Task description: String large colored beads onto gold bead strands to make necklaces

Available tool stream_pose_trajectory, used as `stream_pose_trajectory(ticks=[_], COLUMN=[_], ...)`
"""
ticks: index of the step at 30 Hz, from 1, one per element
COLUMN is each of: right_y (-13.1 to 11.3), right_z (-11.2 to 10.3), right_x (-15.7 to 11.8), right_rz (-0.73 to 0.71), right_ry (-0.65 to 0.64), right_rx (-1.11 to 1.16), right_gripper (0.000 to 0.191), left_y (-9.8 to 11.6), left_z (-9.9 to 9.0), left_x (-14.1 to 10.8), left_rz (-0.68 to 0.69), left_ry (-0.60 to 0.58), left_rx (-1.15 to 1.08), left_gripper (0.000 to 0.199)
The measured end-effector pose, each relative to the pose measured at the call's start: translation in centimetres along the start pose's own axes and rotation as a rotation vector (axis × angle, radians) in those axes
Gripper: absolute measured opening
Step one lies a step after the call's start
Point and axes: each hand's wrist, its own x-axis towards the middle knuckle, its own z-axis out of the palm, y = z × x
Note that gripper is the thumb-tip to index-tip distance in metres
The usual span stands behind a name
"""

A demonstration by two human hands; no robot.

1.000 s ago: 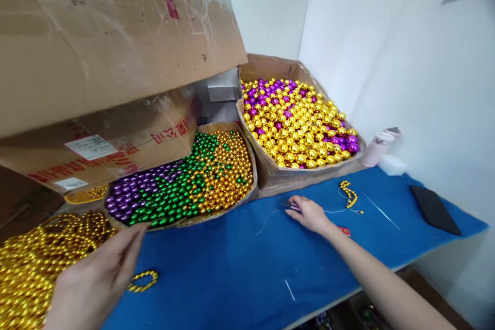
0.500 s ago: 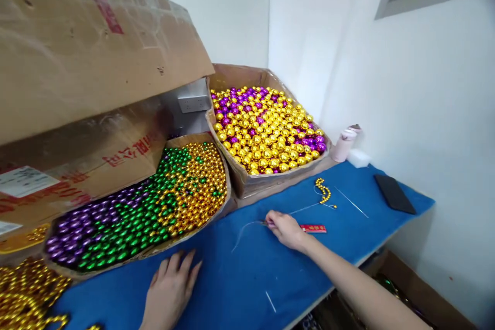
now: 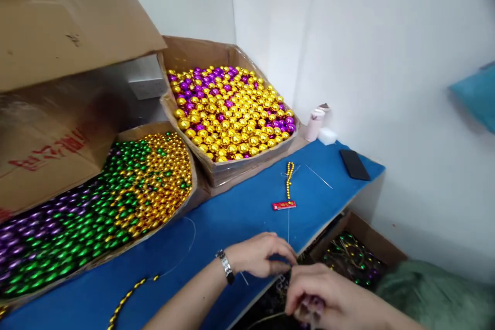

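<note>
My left hand point(image 3: 263, 253), with a metal watch point(image 3: 225, 266) at the wrist, reaches over the table's front edge, its thumb and fingers closing near my right hand. What sits between its fingertips is too small to make out. My right hand point(image 3: 315, 289) is curled around something purplish at the bottom right, partly blurred. A thin string point(image 3: 288, 227) runs from the short gold bead strand point(image 3: 288, 185) toward the two hands. The red label point(image 3: 284, 205) lies at the lower end of that strand. Another gold bead strand point(image 3: 126, 296) lies at the lower left.
A box of gold and purple balls point(image 3: 222, 169) stands at the back, beside a box of purple, green and gold beads point(image 3: 198, 191). A black phone point(image 3: 354, 165), a white block point(image 3: 327, 136) and a pale bottle point(image 3: 315, 125) are at the right. Below is another box point(image 3: 386, 247).
The view has swung right. My left hand has crossed toward my right hand, which has come back to the table's front edge. The gold strand is straighter, with the red label at its end.
</note>
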Motion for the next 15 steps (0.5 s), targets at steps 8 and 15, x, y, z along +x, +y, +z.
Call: stream_pose_trajectory(ticks=[8, 15], right_y=[6.1, 6.9], right_z=[-3.0, -3.2], right_x=[-9.0, -9.4], right_rz=[0.326, 0.463], right_ry=[-0.129, 0.103], right_rx=[-0.213, -0.372], right_gripper=[0.017, 0.027], left_y=[-0.9, -0.8], left_z=[2.9, 4.2], left_x=[4.3, 5.8], left_rz=[-0.119, -0.174], left_ry=[0.102, 0.131], left_rx=[0.093, 0.177], left_gripper=[0.023, 0.021])
